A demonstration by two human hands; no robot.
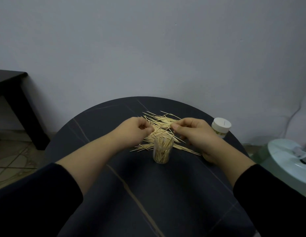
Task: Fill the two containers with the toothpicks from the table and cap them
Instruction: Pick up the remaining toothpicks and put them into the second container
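Nearest you: dark sleeves are covering both arms to mid-forearm. Your bare forearms are lying out over the round dark table, which is showing pale vein lines.

The open container, clear plastic and uncapped, is standing upright at table centre, between your forearms and just short of your hands. It's holding a dense batch of toothpicks on end, filling most of it.

Your left hand is sitting at the left edge of the loose toothpick pile, fingers curled in and thumb against the fingertips. Sticks are running under those fingers, so I can't tell if it's actually gripping any.

Your right hand is hovering just beyond and right of the container's mouth. Thumb and forefinger are pinching a single toothpick by one end, with the stick pointing left over the pile. The other fingers are curling loosely.

The pile is lying flat behind and to both sides of the open container, sticks crossing each other.

The capped container, white lid on, is standing near the table's right rim, beyond your right hand and apart from the pile. Toothpicks are showing through its clear lower part.

Further out: a dark side table is standing at left, a white round object is sitting at right, and a grey wall is closing the back.
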